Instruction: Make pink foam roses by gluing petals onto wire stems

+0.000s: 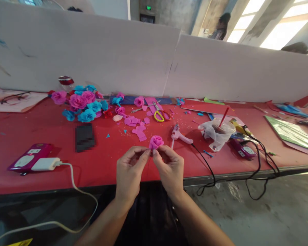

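Between my two hands is a pink paper rose (156, 141), held up just over the front part of the red table. My left hand (130, 169) pinches its base from the left with thumb and forefinger. From the right, the thumb and fingers of my right hand (170, 167) close on the same base. Pink paper petals (138, 128) lie loose behind the rose. A pink hot glue gun (181, 136) rests to the right of it. Scissors with yellow and red handles (162, 116) lie farther back, by a pink paper strip (151, 102).
Finished pink and blue paper roses (86, 106) cluster at the back left. A dark phone (85, 137) and a purple power strip (32, 158) with a white charger lie left. At right stand a plastic cup (222, 128) and black cables (259, 160). A white partition (92, 54) rises behind.
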The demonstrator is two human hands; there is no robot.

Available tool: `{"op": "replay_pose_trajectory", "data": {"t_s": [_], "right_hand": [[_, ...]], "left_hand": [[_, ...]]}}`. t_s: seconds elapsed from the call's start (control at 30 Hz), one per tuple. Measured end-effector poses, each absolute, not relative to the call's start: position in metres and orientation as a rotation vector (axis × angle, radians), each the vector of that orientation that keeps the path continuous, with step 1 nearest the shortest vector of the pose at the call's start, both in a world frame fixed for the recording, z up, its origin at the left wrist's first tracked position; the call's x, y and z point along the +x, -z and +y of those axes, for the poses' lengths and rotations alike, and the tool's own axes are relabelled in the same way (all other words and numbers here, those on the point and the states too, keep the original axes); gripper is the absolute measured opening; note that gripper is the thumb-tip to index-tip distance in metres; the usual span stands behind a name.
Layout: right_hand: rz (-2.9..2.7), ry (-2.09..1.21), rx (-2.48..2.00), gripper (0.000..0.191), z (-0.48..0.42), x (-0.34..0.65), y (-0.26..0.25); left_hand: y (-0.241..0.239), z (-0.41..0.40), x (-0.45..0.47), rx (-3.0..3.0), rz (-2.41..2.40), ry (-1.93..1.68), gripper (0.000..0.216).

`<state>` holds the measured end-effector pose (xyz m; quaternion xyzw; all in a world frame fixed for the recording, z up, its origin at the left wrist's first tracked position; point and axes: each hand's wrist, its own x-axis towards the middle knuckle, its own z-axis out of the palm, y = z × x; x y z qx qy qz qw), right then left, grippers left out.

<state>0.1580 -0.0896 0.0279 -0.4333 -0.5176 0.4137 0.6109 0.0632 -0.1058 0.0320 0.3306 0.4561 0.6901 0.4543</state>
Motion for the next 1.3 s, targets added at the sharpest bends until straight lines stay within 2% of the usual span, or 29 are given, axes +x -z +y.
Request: {"op": "replay_pose_trajectory", "data": {"t_s": [0.17,0.47,0.7,1.1,1.3], "right_hand": [[-1.2,-0.979,-0.973,0.008,-0.089,0.158,-0.029],[-1.253,-1.17,-0.831,0.012,-0.091,0.16,-0.033],[-1.273,-1.183,-0.81,0.016,-0.092,0.161,-0.036],[-1.234,-1.32,-0.754,0.019,-0.084,0.164,-0.034],[-1.259,-1.292,-0.788,0.019,-0.082,0.165,-0.032]], "left_hand": [[-0.031,-0.106,0.061,0.917,1.112,-1.756,0.005],[-0.031,-0.09,0.047,0.566,0.727,-1.573,0.008],[-0.029,-0.089,0.048,0.634,0.683,-1.513,0.009],[-0.03,-0.089,0.039,0.781,0.718,-1.513,0.002],[-0.032,-0.092,0.034,0.996,0.947,-1.596,0.004]]}}
